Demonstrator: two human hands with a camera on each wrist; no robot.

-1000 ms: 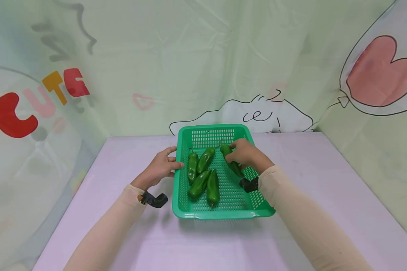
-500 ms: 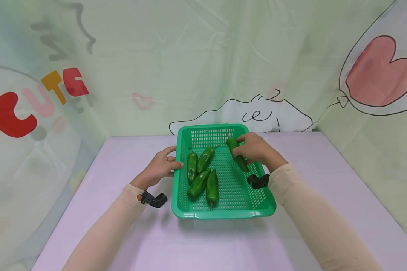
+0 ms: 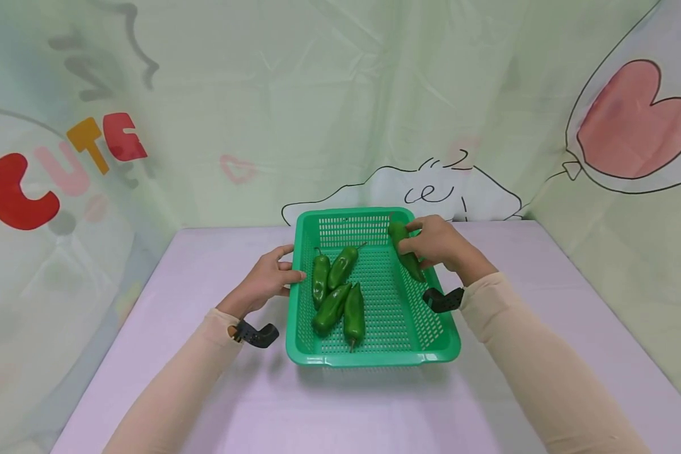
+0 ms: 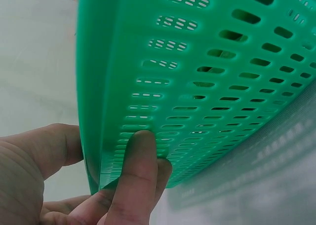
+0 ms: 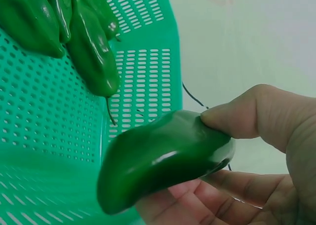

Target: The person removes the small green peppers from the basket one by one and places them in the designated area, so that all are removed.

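A green plastic basket [image 3: 374,359] with slotted walls stands on the table, several green peppers lying in its left half, among them one pepper [image 3: 354,318] nearest the front. My left hand [image 3: 267,277] grips the basket's left rim; in the left wrist view the thumb is over the rim [image 4: 94,87] and the fingers press the outer wall. Over the basket's right side, my right hand [image 3: 439,243] pinches another green pepper [image 5: 163,158] between thumb and fingers. That pepper is raised above the basket floor, tilted, with its stem end toward the back.
A pale lilac tabletop [image 3: 545,328] surrounds the basket. Behind it hangs a light green printed cloth [image 3: 318,126], with a balloon drawing on the right. Dark wrist cameras [image 3: 444,300] sit at both wrists, the right one close over the basket's right rim.
My right hand has lifted the pepper and carried it right and slightly back, toward the basket's right rim. The left hand and the other peppers have stayed in place.
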